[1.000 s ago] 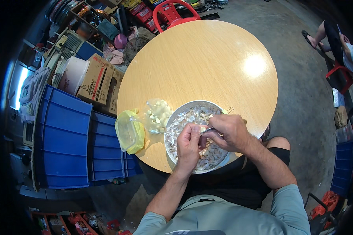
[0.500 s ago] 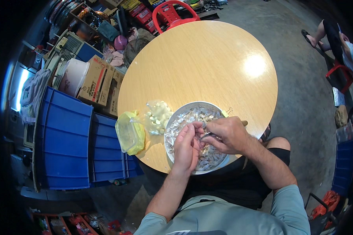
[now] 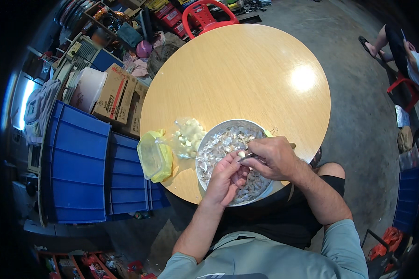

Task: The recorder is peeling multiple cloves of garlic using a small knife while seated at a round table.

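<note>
Over a round white basin [image 3: 201, 173] at the table's near edge, both my hands work close together. A small pale garlic clove [image 3: 241, 154] is pinched in the fingertips of my left hand [image 3: 226, 179]. Closed around a small knife [image 3: 292, 145] is my right hand [image 3: 274, 158], its blade side meeting the clove at my left fingers. Most of the knife is hidden by the right hand. Papery, greyish-purple garlic skins and unpeeled cloves [image 3: 219, 139] fill the basin. Left of it lies a clear plastic bag [image 3: 189, 137] of pale peeled cloves.
A clear plastic tub in a yellow bag [image 3: 156, 157] sits at the left edge of the round wooden table [image 3: 246, 69]. Blue crates [image 3: 77, 162] and cardboard boxes [image 3: 114, 95] stand left. A red chair [image 3: 205, 16] is beyond the table; a seated person [image 3: 398, 46] is at far right.
My left hand has turned and lowered slightly, and a pale clove now shows at its fingertips. My right hand with the knife has shifted a little.
</note>
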`<action>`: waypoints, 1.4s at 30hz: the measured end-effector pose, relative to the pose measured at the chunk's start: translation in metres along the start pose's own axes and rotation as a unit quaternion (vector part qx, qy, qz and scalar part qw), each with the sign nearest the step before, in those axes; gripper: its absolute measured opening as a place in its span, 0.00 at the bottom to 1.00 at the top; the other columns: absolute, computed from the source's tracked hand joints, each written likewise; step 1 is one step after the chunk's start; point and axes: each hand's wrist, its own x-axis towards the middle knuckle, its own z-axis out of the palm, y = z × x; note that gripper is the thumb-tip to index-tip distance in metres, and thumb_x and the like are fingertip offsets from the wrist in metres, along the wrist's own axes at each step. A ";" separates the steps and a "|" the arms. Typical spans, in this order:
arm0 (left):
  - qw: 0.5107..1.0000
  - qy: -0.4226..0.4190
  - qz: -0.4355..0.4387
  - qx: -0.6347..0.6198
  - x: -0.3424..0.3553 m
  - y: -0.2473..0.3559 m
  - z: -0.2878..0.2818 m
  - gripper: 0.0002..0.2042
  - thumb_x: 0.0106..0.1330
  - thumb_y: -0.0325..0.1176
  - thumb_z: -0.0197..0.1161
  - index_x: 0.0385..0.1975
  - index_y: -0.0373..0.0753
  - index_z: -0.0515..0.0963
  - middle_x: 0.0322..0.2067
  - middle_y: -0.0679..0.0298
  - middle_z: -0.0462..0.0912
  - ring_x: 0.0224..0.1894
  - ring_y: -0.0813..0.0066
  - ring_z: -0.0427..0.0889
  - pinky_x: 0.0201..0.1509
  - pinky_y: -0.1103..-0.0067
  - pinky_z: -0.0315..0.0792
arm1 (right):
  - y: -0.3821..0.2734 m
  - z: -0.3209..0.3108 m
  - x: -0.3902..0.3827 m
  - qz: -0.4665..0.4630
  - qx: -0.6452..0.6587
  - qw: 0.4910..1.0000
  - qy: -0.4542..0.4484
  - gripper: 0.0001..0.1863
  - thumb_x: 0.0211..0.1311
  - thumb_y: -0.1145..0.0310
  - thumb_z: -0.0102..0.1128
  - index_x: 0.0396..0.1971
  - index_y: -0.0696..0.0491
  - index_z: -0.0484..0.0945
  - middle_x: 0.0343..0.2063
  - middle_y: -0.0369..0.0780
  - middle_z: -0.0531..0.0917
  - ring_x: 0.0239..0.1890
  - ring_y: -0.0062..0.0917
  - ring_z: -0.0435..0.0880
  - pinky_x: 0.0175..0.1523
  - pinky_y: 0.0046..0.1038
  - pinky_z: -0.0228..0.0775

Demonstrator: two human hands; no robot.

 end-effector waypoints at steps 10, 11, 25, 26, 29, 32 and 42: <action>0.998 0.021 -0.004 -0.057 -0.001 0.010 0.004 0.11 0.76 0.35 0.56 0.52 0.37 0.73 0.41 0.65 0.82 0.37 0.83 0.80 0.28 0.88 0.70 | -0.001 -0.002 0.000 -0.002 -0.001 1.000 -0.031 0.14 0.60 0.59 0.67 0.30 0.54 0.76 0.23 0.42 0.82 0.29 0.37 0.86 0.33 0.39 0.77; 0.999 0.025 0.024 -0.035 0.002 0.008 -0.003 0.11 0.76 0.34 0.57 0.52 0.37 0.73 0.41 0.65 0.82 0.36 0.83 0.81 0.29 0.88 0.71 | -0.002 -0.002 0.000 -0.005 0.005 0.999 -0.034 0.14 0.61 0.59 0.67 0.30 0.54 0.76 0.23 0.42 0.82 0.29 0.37 0.86 0.33 0.39 0.77; 0.922 0.099 0.222 0.301 -0.002 0.007 0.007 0.14 0.69 0.19 0.60 0.52 0.32 0.71 0.48 0.58 0.80 0.48 0.76 0.82 0.43 0.81 0.84 | 0.000 -0.001 0.001 0.010 -0.019 1.000 0.003 0.12 0.56 0.70 0.67 0.34 0.55 0.72 0.25 0.43 0.79 0.31 0.40 0.84 0.34 0.40 0.75; 0.915 0.097 0.228 0.317 -0.002 0.007 0.008 0.14 0.68 0.18 0.61 0.52 0.32 0.71 0.49 0.58 0.80 0.49 0.76 0.81 0.43 0.81 0.83 | 0.001 0.000 0.001 0.005 -0.018 1.000 0.008 0.12 0.55 0.71 0.66 0.34 0.55 0.71 0.26 0.43 0.78 0.31 0.40 0.83 0.34 0.40 0.75; 0.907 0.093 0.233 0.338 -0.004 0.006 0.011 0.15 0.67 0.17 0.61 0.52 0.32 0.71 0.49 0.58 0.79 0.49 0.76 0.81 0.42 0.81 0.83 | 0.002 0.001 0.000 -0.001 -0.022 1.000 0.015 0.12 0.55 0.73 0.65 0.34 0.56 0.70 0.26 0.44 0.76 0.31 0.41 0.81 0.35 0.41 0.74; 0.903 0.087 0.233 0.349 -0.003 0.005 0.013 0.15 0.66 0.16 0.62 0.51 0.32 0.71 0.49 0.58 0.79 0.48 0.76 0.81 0.42 0.82 0.83 | 0.002 0.000 0.000 -0.009 -0.002 1.000 0.021 0.11 0.55 0.73 0.64 0.33 0.56 0.69 0.26 0.44 0.76 0.31 0.41 0.81 0.36 0.41 0.74; 0.969 0.054 0.213 0.112 0.003 -0.003 0.018 0.15 0.64 0.19 0.66 0.50 0.32 0.74 0.47 0.57 0.82 0.46 0.79 0.82 0.41 0.84 0.80 | -0.004 -0.004 0.000 -0.004 0.012 1.000 0.012 0.12 0.57 0.70 0.65 0.33 0.55 0.70 0.25 0.44 0.76 0.31 0.42 0.82 0.35 0.41 0.73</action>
